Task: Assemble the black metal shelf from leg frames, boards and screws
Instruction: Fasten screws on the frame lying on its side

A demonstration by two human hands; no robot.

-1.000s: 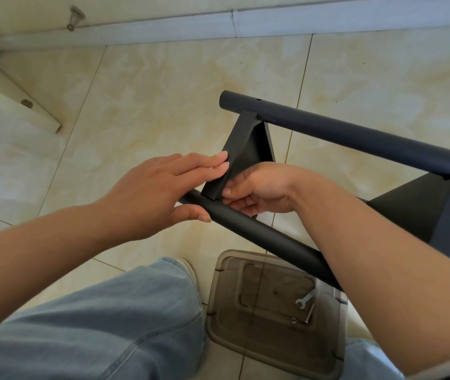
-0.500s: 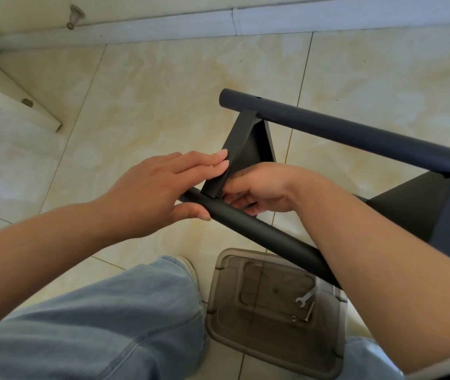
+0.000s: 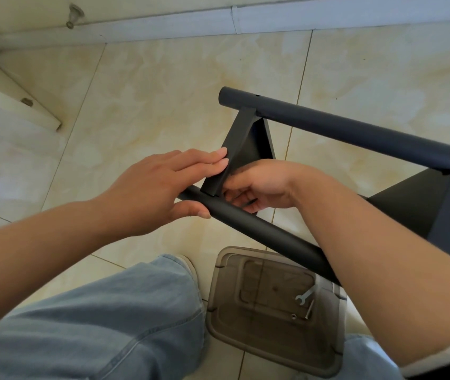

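steadying black board [image 3: 241, 149] with left hand [image 3: 147, 193], fingers flat on its face, thumb under frame tube [image 3: 262, 231]. right hand [image 3: 256, 187] curled beneath joint, contents unseen, probably screw. keep board seated; wrench [image 3: 304, 296] in tray [image 3: 218, 297] below right hand.

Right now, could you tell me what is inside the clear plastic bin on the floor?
The clear plastic bin holds a small wrench, a long screw and a small nut-like piece, all near its right side. The right forearm and the leg tube cover its far right corner.
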